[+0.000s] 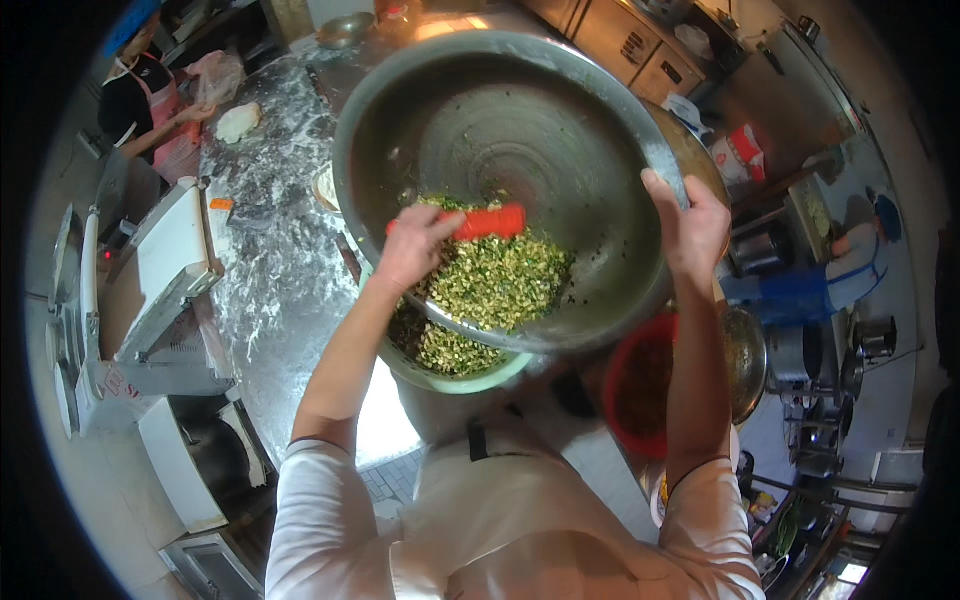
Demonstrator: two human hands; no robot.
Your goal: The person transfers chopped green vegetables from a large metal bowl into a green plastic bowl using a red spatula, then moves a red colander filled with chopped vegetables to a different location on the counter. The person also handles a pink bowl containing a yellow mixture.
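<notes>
A large metal basin (540, 135) is tilted towards me, and my right hand (694, 217) grips its right rim. Inside, my left hand (420, 244) holds a red plastic scraper (487, 223) behind a heap of chopped green and pale filling (499, 281). The heap lies against the basin's lower wall. Below that rim sits a pale green bowl (457, 384), partly covered by the basin, with more of the same chopped mix (457, 352) and something dark in it. The scraper's far edge is buried or hidden by the mix.
A floury metal worktable (277, 247) runs along the left, with a lump of dough (238, 122) on it. A person (154, 105) in a pink apron stands beyond. At right are a red basin (637, 382), a person in a blue apron (814, 289) and several pots. A dough-sheeting machine (157, 277) stands left.
</notes>
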